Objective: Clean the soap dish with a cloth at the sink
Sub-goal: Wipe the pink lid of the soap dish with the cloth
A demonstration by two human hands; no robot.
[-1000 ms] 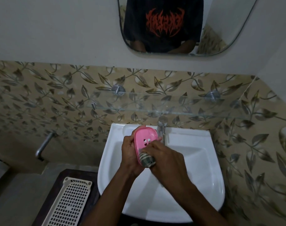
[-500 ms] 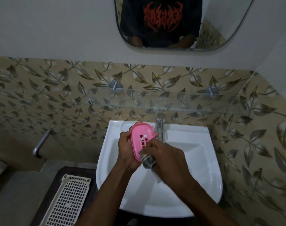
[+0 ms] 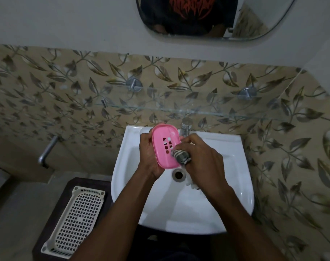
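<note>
- Head view is showing me both forearms coming up from 6 o'clock, meeting over the white sink (image 3: 226, 187).
- At 8 o'clock from the basin, a cream perforated tray (image 3: 75, 221) is lying flat on a dark stand (image 3: 47, 219), just beside the sink's rim.
- I am seeing the drain (image 3: 178, 174) sitting open in the basin, just under the hands at their 6 o'clock.
- My left hand (image 3: 148, 157) is gripping the pink soap dish (image 3: 165, 146) by its 9 o'clock edge, with the fingers curling behind it.
- The soap dish is standing tilted up above the basin, its slotted face turning toward the camera.
- My right hand (image 3: 203, 161) is curling its fingers round the striped cloth (image 3: 181, 156), bunching it up.
- The cloth is pressing on the dish at its 4 o'clock edge, and a pale tail of it is hanging below the right hand.
- At 12 o'clock from the hands, the metal tap (image 3: 185, 127) is standing on the sink's back ledge, partly hiding behind the right fingers.
- Beyond it, a glass shelf (image 3: 235, 114) is running across the leaf-patterned tiles on two round metal mounts.
- A metal pipe (image 3: 47, 151) is sticking out of the wall at 9 o'clock.
- Farthest off, at 12 o'clock, the mirror (image 3: 254, 19) is reflecting a dark shirt with a red print.
</note>
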